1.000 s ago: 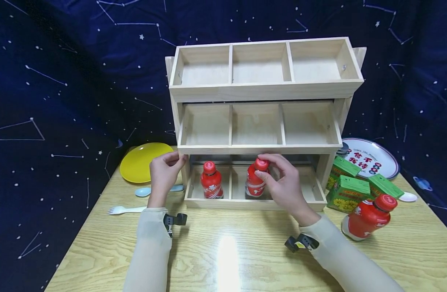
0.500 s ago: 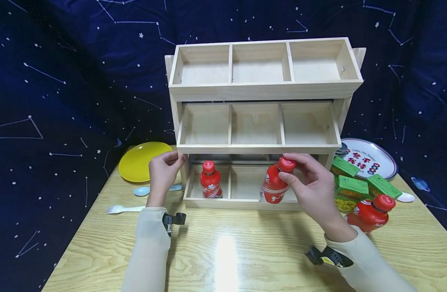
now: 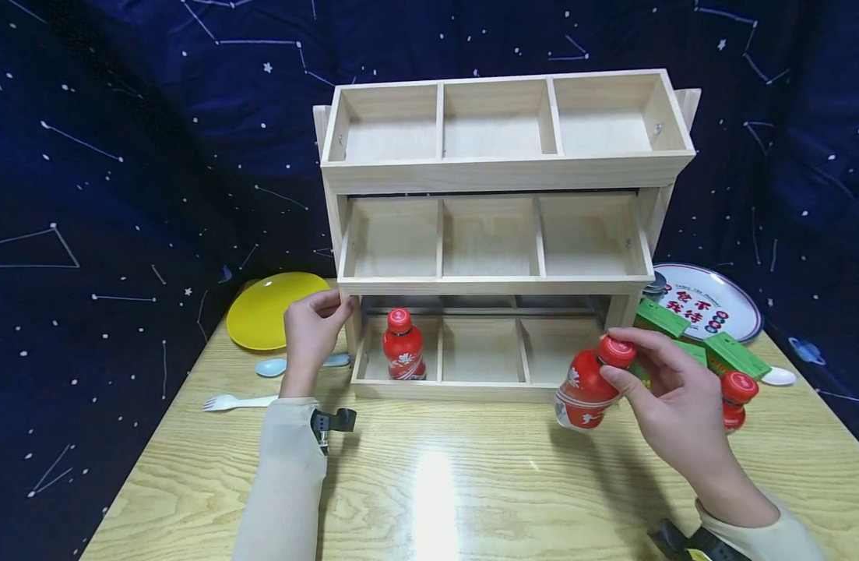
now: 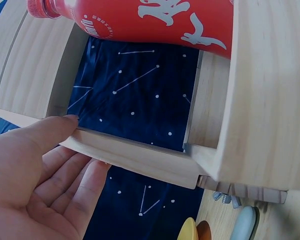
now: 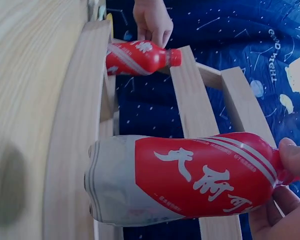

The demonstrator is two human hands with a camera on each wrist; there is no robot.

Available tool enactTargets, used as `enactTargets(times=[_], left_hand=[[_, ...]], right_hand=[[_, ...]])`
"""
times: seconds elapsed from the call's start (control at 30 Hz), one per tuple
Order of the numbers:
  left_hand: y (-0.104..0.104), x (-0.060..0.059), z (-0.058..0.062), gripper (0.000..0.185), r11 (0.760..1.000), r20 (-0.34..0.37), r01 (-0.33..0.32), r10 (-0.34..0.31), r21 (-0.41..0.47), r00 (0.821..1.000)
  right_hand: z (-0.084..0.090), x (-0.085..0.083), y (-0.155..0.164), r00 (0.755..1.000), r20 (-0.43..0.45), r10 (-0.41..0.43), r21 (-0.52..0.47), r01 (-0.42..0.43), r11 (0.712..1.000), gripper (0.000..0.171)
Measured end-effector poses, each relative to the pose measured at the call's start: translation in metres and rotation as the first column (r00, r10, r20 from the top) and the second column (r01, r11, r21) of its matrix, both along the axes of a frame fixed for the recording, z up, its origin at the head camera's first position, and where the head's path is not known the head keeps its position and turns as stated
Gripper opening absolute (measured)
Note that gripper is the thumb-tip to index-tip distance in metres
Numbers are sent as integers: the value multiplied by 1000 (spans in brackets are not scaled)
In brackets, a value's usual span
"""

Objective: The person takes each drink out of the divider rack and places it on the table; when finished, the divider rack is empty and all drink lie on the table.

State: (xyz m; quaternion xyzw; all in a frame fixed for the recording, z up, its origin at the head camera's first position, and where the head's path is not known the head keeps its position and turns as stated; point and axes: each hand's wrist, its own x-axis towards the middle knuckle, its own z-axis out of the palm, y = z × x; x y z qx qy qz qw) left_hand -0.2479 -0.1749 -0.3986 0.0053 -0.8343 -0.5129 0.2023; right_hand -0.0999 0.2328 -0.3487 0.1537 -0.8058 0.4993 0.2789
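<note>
My right hand pinches a red bottle by its cap and neck. The bottle hangs tilted in front of the rack's lower right corner, its clear base toward the lower left. In the right wrist view the bottle's label faces the camera. My left hand pinches the left upright of the wooden rack, just below the middle tier. Another red bottle stands in the bottom tier's left compartment.
Right of the rack lie green cartons, a white plate, a white spoon and a third red bottle, partly behind my right hand. To the left are a yellow plate, a blue spoon and a white fork.
My right hand has lifted the red bottle out of the bottom tier's middle compartment and carried it right and toward me. The left hand keeps its place on the upright.
</note>
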Motion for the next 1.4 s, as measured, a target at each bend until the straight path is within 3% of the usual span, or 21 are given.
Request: enactTargets(times=[0.3, 0.7, 1.03, 1.4], left_hand=[[0, 0, -1, 35, 1000, -9, -3, 3, -6, 1000], [-1, 2, 0, 34, 1000, -12, -6, 6, -7, 1000], [0, 1, 0, 34, 1000, -1, -10, 10, -7, 1000], [1, 0, 1, 33, 1000, -3, -8, 8, -6, 1000]], right_hand=[[-13, 13, 23, 989, 97, -110, 36, 107, 994, 52], [-31, 11, 38, 965, 171, -201, 92, 187, 978, 51], [-38, 7, 42, 974, 131, -185, 78, 176, 981, 50], [-31, 11, 49, 963, 182, -198, 258, 148, 955, 55]])
